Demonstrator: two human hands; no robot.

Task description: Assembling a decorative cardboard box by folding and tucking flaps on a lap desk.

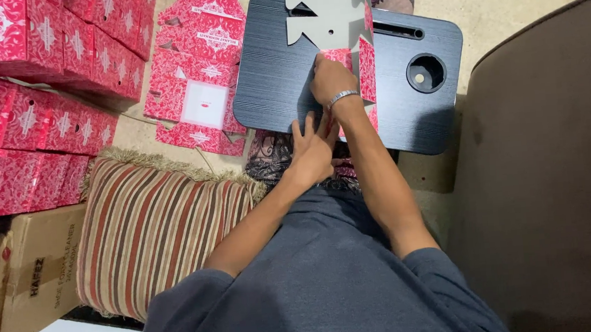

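Nearest me, my left hand point(313, 152) lies flat with fingers spread at the near edge of the black lap table point(283, 84), holding nothing that I can see. Just beyond it my right hand point(330, 79), a metal bracelet point(341, 97) at the wrist, presses down on the partly folded red patterned carton point(365, 64) lying on the table top; its grey inner flaps point(329, 7) stand up at the far side. To my left sits a striped cushion point(154, 228), then flat red carton blanks point(199, 82) on the floor, and finished red boxes point(26, 88) stacked farther off.
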